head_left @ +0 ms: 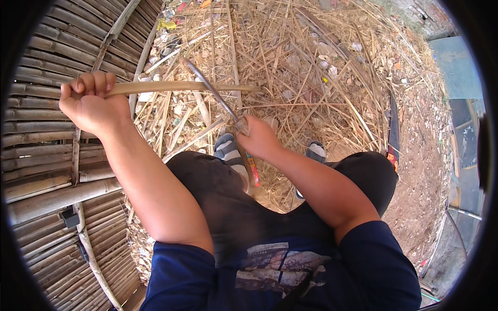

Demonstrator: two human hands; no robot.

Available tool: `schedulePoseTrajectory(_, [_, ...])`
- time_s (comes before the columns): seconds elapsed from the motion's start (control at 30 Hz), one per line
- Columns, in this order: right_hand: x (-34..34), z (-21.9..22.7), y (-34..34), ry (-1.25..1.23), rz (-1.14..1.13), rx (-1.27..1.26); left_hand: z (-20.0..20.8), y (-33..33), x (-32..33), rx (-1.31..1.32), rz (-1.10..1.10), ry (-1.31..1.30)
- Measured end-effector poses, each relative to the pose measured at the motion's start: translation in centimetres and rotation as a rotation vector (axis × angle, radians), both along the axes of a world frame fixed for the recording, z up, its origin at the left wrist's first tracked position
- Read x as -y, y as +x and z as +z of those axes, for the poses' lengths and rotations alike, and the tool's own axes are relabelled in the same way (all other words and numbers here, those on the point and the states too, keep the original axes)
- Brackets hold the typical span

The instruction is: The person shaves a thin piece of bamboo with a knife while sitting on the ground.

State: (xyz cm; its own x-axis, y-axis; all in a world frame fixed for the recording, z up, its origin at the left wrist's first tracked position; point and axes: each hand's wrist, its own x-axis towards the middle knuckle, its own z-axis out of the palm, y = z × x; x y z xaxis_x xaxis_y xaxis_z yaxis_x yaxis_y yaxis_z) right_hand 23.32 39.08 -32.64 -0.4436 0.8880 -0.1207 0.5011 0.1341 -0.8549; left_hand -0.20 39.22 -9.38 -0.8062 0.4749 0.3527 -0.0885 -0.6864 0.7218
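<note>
My left hand [96, 103] is closed around one end of a long, flat bamboo strip [161, 86], which reaches out to the right over the littered ground. In my right hand [258, 137], the fingers wrap the handle of a long, narrow knife [213, 92]. Its dark blade slants up and to the left and crosses the strip near the middle of the view. Whether blade and strip touch, I cannot tell. Below my right hand, a thin object with red and yellow marking [253, 171] lies between my sandalled feet.
A wall of bamboo slats [44, 111] rises close on the left. Split bamboo and shavings [290, 57] cover the ground ahead. To the right lies a long dark tool with a red-orange end [393, 129], and grey-blue panels [451, 67] stand beyond bare soil.
</note>
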Motion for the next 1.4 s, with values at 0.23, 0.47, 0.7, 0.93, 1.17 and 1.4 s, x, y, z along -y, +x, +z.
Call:
schedulePoseTrajectory(0.23, [-1.6, -8.1, 2.9, -0.185, -0.146, 0.343, -0.2, -0.2, 0.0, 0.028, 0.01, 0.0])
schedulePoseTrajectory(0.47, [-0.4, -2.7, 0.9, -0.17, -0.111, 0.189, 0.1, 0.1, -0.1, 0.014, 0.025, -0.014])
schedulePoseTrajectory(0.7, [0.1, -4.0, 1.4, -0.008, -0.076, 0.144, 0.0, 0.6, 0.0, 0.008, 0.007, -0.005])
schedulePoseTrajectory(0.93, [-1.7, -6.9, 2.9, -0.202, -0.135, 0.298, -0.1, -0.2, 0.0, 0.037, 0.041, -0.018])
schedulePoseTrajectory(1.17, [-0.2, -1.8, 0.6, -0.021, 0.01, 0.016, -0.1, 0.5, 0.2, 0.011, 0.009, -0.002])
schedulePoseTrajectory(1.4, [-2.3, -9.5, 3.9, -0.242, -0.108, 0.32, -0.1, 0.0, 0.2, 0.059, 0.04, -0.002])
